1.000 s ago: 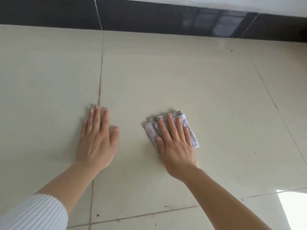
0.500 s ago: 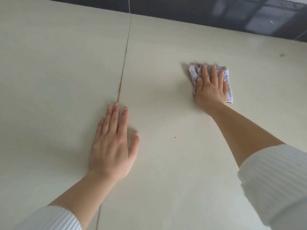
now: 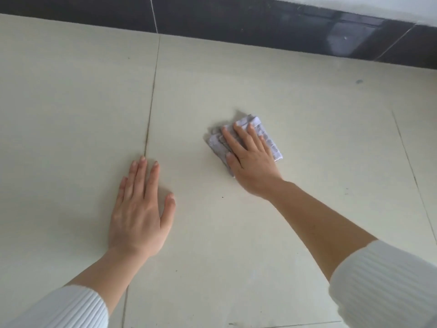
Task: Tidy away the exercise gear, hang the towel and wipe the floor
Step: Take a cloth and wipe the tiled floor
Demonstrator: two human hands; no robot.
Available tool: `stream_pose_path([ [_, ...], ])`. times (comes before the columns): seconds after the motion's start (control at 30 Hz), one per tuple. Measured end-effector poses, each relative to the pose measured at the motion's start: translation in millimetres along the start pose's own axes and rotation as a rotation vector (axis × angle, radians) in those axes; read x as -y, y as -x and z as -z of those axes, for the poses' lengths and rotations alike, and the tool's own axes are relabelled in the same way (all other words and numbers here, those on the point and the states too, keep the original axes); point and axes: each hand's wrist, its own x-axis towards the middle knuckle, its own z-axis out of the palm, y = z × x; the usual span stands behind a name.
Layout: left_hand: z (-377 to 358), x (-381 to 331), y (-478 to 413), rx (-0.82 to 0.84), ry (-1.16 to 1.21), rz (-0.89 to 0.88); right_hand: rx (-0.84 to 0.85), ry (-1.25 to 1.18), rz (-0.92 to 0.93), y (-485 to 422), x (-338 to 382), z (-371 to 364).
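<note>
While the right hand [image 3: 250, 162] presses the folded grey cloth [image 3: 272, 147] flat to the floor [image 3: 307, 102] with straight fingers [image 3: 242, 137], midway toward the far edge by the dark skirting [image 3: 236, 17], the left hand [image 3: 139, 214] rests flat, fingers straight, beside the grout line [image 3: 151, 102]. Held only from above, the cloth could slip or unfold mid-stroke and miss the small speck [image 3: 222, 197] nearby.

The single head-worn camera looked forward and down, close over the floor [image 3: 224, 245], facing the dark skirting [image 3: 236, 20].
</note>
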Motion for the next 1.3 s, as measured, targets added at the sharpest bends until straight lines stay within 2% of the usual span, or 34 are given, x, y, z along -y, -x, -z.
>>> stream_pose_path([
  [0.13, 1.9, -1.4, -0.1, 0.015, 0.004, 0.004, 0.118, 0.095, 0.191, 60.1, 20.2, -18.9],
  [0.27, 1.1, -1.6, -1.3, 0.007, 0.005, 0.011, 0.053, 0.263, 0.271, 36.1, 1.4, -18.6],
  [0.5, -0.6, 0.0, -2.1, -0.012, 0.01, 0.013, -0.017, 0.127, -0.112, -52.6, -5.1, 8.3],
  [0.7, -0.6, 0.5, -2.1, -0.022, 0.028, 0.008, -0.076, 0.092, -0.381, -44.0, -33.6, 18.0],
  [1.03, -2.0, 0.4, -2.8, -0.029, 0.037, -0.005, -0.107, 0.078, -0.469, 62.7, -64.0, 0.7],
  [1.3, -7.0, 3.8, -2.7, -0.039, 0.046, -0.033, -0.208, 0.029, -0.413, 159.7, -38.4, -40.2],
])
